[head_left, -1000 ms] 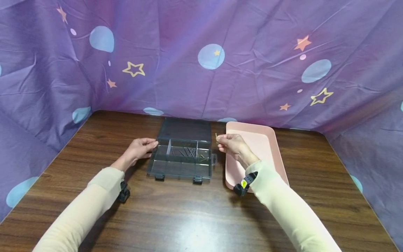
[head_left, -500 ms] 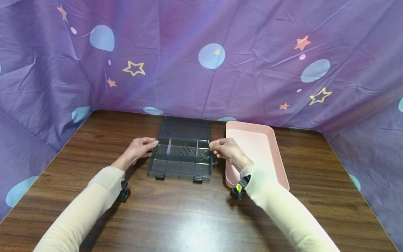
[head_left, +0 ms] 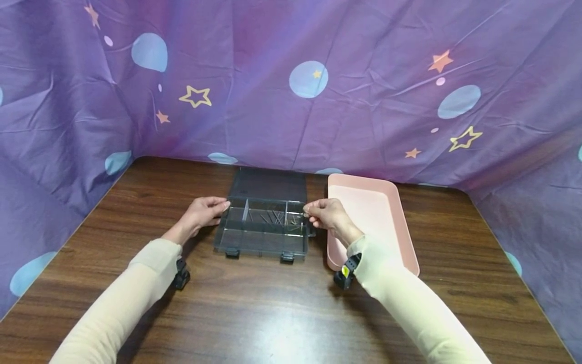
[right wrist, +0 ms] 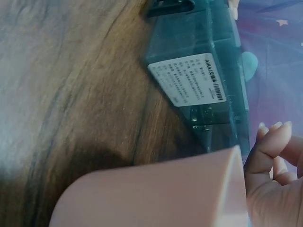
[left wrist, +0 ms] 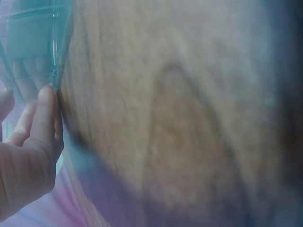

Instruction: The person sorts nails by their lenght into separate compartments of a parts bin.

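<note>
A dark translucent compartment box [head_left: 261, 242] lies with its lid [head_left: 270, 184] folded back. Dark nail-like pieces [head_left: 273, 217] are in its middle rear compartment; small yellowish ones [head_left: 293, 222] sit in the right rear one. My left hand [head_left: 200, 215] holds the box's left edge, thumb at the rim, and its fingers [left wrist: 45, 109] lie along the side wall in the left wrist view. My right hand [head_left: 329, 215] is at the right rear edge, its fingertips drawn together beside the right compartment. No piece shows between the fingers [right wrist: 277, 139] in the right wrist view.
A shallow pink tray [head_left: 404, 227] stands right of the box, under my right forearm. Two black latches [head_left: 287, 258] stick out from the box's front. The brown wooden table [head_left: 254, 313] ends at a purple curtain [head_left: 254, 121] behind.
My right hand has come left from over the tray to the box's right edge. The thin piece at its fingertips no longer shows there. My left hand keeps its hold.
</note>
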`<state>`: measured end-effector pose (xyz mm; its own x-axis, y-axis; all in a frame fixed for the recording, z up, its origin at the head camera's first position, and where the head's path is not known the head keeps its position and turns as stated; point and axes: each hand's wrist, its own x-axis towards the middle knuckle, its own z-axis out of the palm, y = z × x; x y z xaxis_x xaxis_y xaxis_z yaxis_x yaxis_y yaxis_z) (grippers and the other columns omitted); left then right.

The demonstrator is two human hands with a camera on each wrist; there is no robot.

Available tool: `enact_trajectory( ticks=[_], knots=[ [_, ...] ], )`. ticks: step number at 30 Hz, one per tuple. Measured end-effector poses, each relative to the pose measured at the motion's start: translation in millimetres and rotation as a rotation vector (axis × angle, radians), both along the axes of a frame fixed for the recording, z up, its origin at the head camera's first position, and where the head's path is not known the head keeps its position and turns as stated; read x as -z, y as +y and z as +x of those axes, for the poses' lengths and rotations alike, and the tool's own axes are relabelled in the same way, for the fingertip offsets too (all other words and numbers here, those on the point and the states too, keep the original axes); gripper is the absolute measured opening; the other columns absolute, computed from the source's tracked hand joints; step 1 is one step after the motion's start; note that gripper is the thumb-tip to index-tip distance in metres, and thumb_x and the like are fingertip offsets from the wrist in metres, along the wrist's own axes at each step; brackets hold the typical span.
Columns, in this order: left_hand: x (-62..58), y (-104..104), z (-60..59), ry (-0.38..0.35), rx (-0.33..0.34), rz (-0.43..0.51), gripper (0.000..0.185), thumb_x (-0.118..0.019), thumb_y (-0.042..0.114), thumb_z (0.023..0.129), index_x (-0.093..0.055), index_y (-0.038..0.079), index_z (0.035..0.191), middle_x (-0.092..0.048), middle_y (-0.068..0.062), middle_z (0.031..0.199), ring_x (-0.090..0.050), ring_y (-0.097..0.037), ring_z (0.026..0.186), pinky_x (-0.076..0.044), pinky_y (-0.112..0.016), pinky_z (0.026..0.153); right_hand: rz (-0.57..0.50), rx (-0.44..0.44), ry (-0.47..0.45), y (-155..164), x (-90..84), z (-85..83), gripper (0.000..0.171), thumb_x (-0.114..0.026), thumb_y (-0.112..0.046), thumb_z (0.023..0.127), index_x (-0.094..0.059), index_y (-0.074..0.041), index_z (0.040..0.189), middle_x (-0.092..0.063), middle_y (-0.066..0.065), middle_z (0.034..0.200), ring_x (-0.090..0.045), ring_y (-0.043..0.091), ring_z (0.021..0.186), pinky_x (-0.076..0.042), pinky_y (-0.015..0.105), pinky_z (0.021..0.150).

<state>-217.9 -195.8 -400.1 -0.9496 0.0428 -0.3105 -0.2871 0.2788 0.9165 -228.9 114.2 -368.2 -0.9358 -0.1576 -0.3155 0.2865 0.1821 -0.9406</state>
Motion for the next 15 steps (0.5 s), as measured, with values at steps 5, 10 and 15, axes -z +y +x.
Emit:
enact_trajectory(
  ticks=[5, 10, 15],
  knots=[
    [-2.2, -1, -0.7, -0.004, 0.021, -0.002, 0.047, -0.051, 0.02, 0.098, -0.043, -0.005, 0.137, -0.046, -0.023, 0.138, -0.049, -0.024, 0.12, -0.051, -0.028, 0.091, -0.185, 0.095, 0.002, 3, -3.5, -4.7, 0.021, -0.048, 0.004, 0.095, -0.051, 0.016, 0.112, -0.06, -0.001, 0.066, -0.057, 0.003, 0.055, -0.053, 0.014, 0.055],
    [-5.2, -5, -3.0, -0.014, 0.069, 0.005, 0.054, -0.05, 0.027, 0.099, -0.038, -0.009, 0.138, -0.042, -0.028, 0.139, -0.044, -0.036, 0.126, -0.045, -0.036, 0.1, -0.276, 0.181, 0.001, 4, -16.9, -11.3, 0.016, -0.045, 0.005, 0.096, -0.05, 0.014, 0.108, -0.061, 0.001, 0.067, -0.061, 0.007, 0.061, -0.056, 0.018, 0.068],
    [-16.5, -6, -10.6, 0.014, 0.044, 0.003, 0.056, -0.047, 0.03, 0.099, -0.037, -0.01, 0.138, -0.045, -0.03, 0.136, -0.047, -0.037, 0.124, -0.044, -0.039, 0.101, -0.216, 0.225, -0.012, 7, -22.0, -23.8, 0.008, -0.048, 0.005, 0.094, -0.054, 0.002, 0.091, -0.06, 0.0, 0.073, -0.061, 0.009, 0.068, -0.054, 0.026, 0.085]
  ],
)
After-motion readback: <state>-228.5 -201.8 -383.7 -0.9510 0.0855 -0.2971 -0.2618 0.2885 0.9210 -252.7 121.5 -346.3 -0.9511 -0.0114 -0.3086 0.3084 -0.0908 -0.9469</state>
